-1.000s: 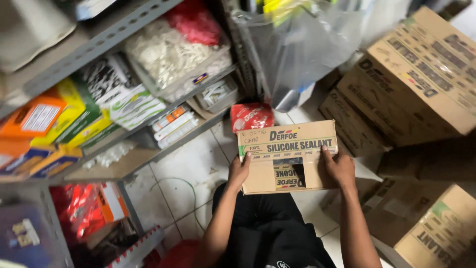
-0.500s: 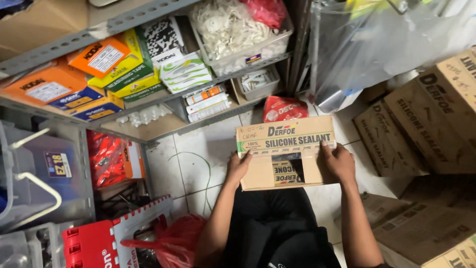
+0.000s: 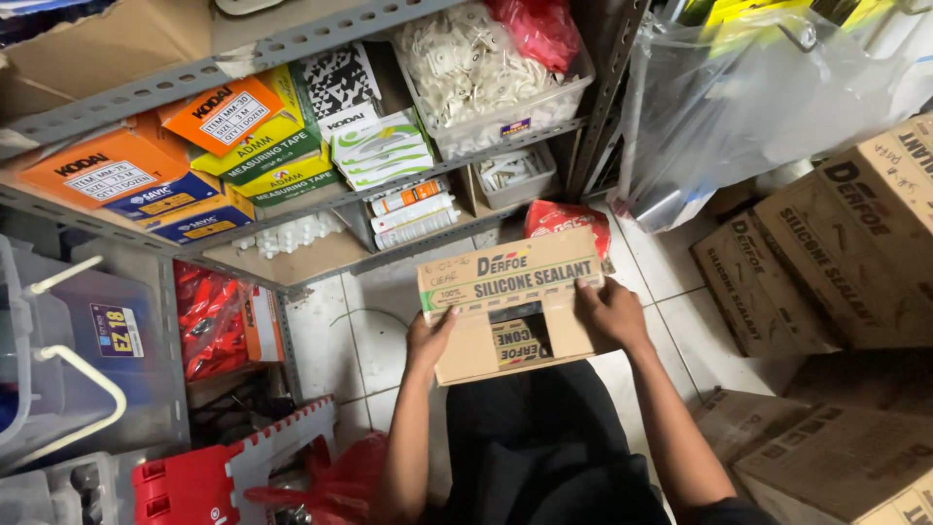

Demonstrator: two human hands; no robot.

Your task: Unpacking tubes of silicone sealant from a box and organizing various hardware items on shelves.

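Both hands hold a brown cardboard carton (image 3: 510, 303) with printed top flap over the person's lap, above the white tiled floor (image 3: 335, 335). The left hand (image 3: 429, 337) clasps the carton's left edge, fingers curled around it with the thumb on top. The right hand (image 3: 608, 313) lies against the right edge, fingers spread flat on the upper face and closed on the side. The carton's top flaps are partly folded, leaving a dark gap in the middle. Just beyond its far edge lies a red plastic packet (image 3: 567, 220), at the foot of a grey metal shelf rack (image 3: 292, 44). Stacked brown cardboard boxes (image 3: 836, 253) stand well apart along the floor's right side
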